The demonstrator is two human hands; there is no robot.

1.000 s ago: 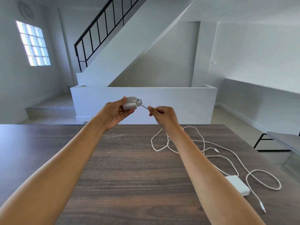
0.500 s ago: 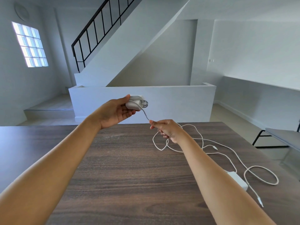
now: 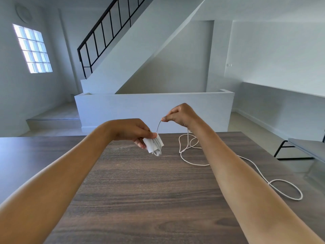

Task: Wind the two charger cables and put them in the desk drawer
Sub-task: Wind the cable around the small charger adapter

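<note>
Above the dark wood-grain tabletop, a white charger brick with wound cable is being gripped by the left hand; farther off, the loose white cable is being pinched by the right hand. Even tension should be kept.

I see a dark wood-grain bench filling the lower part of my view, its far edge running straight across. On it, toward the right side, a loose white cable lies in small loops near the far edge, then trails toward the right edge, where it ends in a larger loop on the surface.
</note>
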